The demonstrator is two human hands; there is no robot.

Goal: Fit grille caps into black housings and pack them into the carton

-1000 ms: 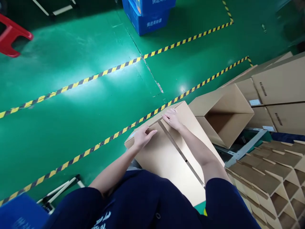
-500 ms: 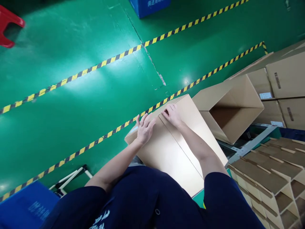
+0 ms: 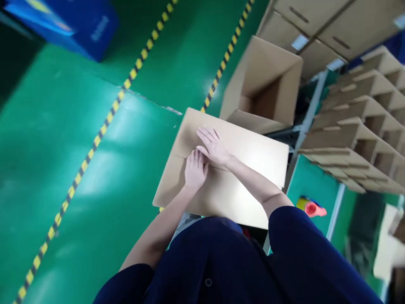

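Observation:
Against my body stands a brown cardboard box [image 3: 247, 185], its two flaps folded flat and meeting at a seam across the middle. My left hand [image 3: 195, 171] lies on the flap near the seam, fingers extended and close together. Just beyond it, my right hand [image 3: 215, 145] rests on the far flap with its fingers stretched out flat. The two hands are almost touching. Neither one holds anything that I can see.
An open cardboard box [image 3: 262, 84] lies beyond mine, its mouth facing right. Stacked cartons [image 3: 303, 25] stand behind it. Cardboard dividers [image 3: 357, 126] and a red-and-yellow tape dispenser [image 3: 311, 207] are to the right. A blue bin [image 3: 91, 29] stands across the striped floor tape [image 3: 91, 152].
My view and the box have turned. Both hands have moved from the flaps' edge inward along the seam, and my right hand has flattened out.

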